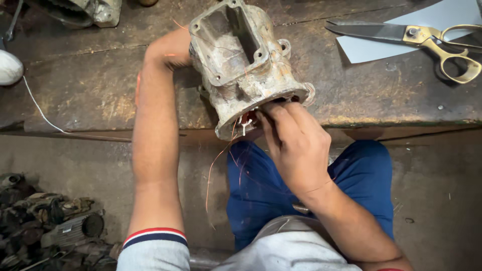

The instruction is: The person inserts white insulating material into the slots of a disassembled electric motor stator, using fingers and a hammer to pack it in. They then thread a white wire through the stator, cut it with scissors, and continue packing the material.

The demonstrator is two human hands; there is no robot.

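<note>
A worn, rusty metal motor housing (pixel 241 60) lies tilted at the front edge of a dark wooden bench (pixel 90 85), its open end toward me. My left hand (pixel 168 50) is mostly hidden behind the housing's far left side and steadies it. At the open end, my right hand (pixel 293 140) has its fingertips pinched on thin copper wire (pixel 216 163). Loose strands of that wire trail down from the opening over my blue trousers.
Large brass-handled scissors (pixel 427 40) lie on a pale sheet of paper (pixel 401 30) at the bench's back right. A white object (pixel 9 68) with a white cord sits at the left edge. Another grey casting (pixel 85 11) rests at the back left. Scrap motor parts (pixel 50 221) are piled on the floor, lower left.
</note>
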